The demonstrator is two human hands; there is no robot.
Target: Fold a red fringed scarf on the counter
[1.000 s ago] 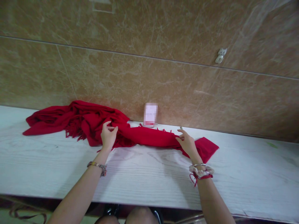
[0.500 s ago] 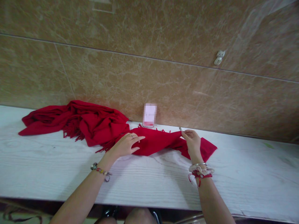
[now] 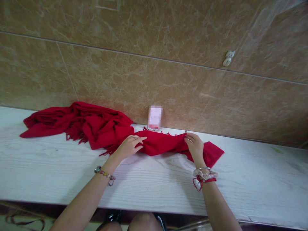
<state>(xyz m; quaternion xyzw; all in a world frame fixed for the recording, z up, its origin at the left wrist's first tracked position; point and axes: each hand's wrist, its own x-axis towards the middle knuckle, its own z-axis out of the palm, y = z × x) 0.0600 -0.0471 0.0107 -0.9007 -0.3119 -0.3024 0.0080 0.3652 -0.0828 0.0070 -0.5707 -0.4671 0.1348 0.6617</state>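
A long red fringed scarf (image 3: pixel 158 144) stretches across the white tabletop, bunched on the left and laid out flatter under my hands. My left hand (image 3: pixel 131 146) lies on the cloth with thumb and index finger apart, not gripping it. At the upper edge of the cloth, my right hand (image 3: pixel 194 146) is closed in a pinch on the scarf. A small thin light-coloured piece pokes out past those fingertips, too small to name. To the right of my right wrist, the scarf's end shows as a flat flap.
A phone (image 3: pixel 155 118), its screen blurred out, leans upright against the brown marbled wall (image 3: pixel 108 77) behind the scarf. A white cat-shaped hook (image 3: pixel 228 58) is fixed to that wall. The white table (image 3: pixel 149 189) has its front edge close to my knees.
My right hand has shifted slightly left along the scarf's upper edge, and the thin piece at its fingertips shows less. The cloth between my hands is a little narrower. My left hand stays almost still.
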